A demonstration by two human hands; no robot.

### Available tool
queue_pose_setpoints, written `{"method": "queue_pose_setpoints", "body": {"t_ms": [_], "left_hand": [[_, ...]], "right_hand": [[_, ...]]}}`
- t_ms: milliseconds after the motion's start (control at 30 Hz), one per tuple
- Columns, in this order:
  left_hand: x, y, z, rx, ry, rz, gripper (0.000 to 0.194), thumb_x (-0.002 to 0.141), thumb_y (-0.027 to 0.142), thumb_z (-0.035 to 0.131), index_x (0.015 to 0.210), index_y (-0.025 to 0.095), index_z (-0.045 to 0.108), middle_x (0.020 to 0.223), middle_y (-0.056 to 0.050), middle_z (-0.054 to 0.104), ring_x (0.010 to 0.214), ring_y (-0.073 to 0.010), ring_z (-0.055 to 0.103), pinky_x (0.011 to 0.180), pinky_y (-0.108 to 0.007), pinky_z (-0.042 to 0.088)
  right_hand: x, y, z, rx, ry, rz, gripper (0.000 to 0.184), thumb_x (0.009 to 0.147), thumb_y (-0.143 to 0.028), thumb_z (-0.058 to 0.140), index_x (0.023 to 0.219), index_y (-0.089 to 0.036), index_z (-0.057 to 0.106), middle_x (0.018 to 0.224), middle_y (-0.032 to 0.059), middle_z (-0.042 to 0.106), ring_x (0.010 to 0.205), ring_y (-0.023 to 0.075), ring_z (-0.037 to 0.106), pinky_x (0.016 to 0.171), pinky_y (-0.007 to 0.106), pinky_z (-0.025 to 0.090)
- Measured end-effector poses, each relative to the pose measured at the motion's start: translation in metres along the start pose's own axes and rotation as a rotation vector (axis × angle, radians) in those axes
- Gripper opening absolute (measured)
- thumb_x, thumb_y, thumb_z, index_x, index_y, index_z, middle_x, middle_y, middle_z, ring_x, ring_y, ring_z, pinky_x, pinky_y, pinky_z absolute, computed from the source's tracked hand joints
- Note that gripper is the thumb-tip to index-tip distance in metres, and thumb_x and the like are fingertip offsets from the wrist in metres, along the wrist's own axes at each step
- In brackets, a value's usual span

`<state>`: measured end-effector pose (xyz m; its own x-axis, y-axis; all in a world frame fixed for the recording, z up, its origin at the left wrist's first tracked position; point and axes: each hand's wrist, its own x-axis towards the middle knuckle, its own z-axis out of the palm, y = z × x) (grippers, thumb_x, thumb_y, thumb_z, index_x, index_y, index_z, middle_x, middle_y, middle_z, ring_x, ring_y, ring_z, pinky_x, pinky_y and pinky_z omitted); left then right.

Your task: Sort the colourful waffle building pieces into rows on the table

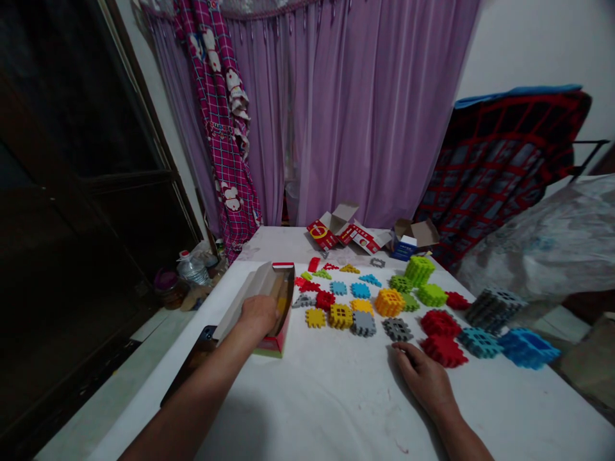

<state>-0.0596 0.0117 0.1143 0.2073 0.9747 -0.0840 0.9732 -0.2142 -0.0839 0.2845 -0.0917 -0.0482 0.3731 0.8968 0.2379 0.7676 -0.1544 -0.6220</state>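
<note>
My left hand (259, 315) reaches into an open carton (285, 323) with a red and green outside, its flap folded out to the left. The fingers are hidden inside the box, so what they touch does not show. Resting on the white-covered table, my right hand (425, 378) is empty, with fingers loosely stretched out. Just beyond its fingertips lies a dark grey interlocking plastic tile (397, 329). Red tiles (442, 351) sit right of that hand. Between the hands are a grey tile (364, 324), a yellow window tile (341, 315) and a plain yellow tile (316, 318).
Stacked green tiles (419, 270), orange tiles (389, 302), dark grey tiles (494, 308) and blue tiles (528, 347) stand toward the right. Opened red boxes (323, 234) and a blue box (404, 247) lie at the back. A phone (189, 362) is under my left forearm.
</note>
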Motion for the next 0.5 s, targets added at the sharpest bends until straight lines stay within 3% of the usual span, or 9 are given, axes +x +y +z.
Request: {"method": "queue_pose_setpoints", "body": {"t_ms": [133,333,500], "left_hand": [[0.001,0.002,0.001,0.036,-0.102,0.045,0.031,0.088,0.030,0.048,0.097,0.020,0.076,0.105,-0.015,0.075,0.100,-0.0274,0.069,0.081,-0.034,0.051],[0.010,-0.001,0.005,0.018,-0.208,0.219,0.032,0.087,0.028,0.052,0.109,0.026,0.075,0.112,-0.011,0.074,0.104,-0.0272,0.069,0.082,-0.032,0.052],[0.018,0.003,0.009,0.142,-0.304,0.317,0.027,0.082,0.023,0.061,0.104,0.024,0.077,0.109,-0.012,0.075,0.101,-0.0291,0.070,0.081,-0.033,0.054]], "right_hand": [[0.001,-0.004,-0.003,-0.003,-0.018,0.014,0.054,0.076,-0.059,0.040,0.092,-0.023,0.078,0.069,0.0052,0.075,0.057,0.0226,0.069,0.053,0.029,0.047],[0.001,-0.002,-0.002,-0.008,-0.008,-0.005,0.052,0.077,-0.058,0.041,0.092,-0.024,0.078,0.076,0.0051,0.077,0.064,0.0233,0.071,0.055,0.028,0.048],[0.000,0.001,0.000,-0.020,-0.015,0.014,0.053,0.078,-0.059,0.041,0.094,-0.024,0.078,0.077,0.0054,0.077,0.065,0.0237,0.071,0.058,0.029,0.049]]}}
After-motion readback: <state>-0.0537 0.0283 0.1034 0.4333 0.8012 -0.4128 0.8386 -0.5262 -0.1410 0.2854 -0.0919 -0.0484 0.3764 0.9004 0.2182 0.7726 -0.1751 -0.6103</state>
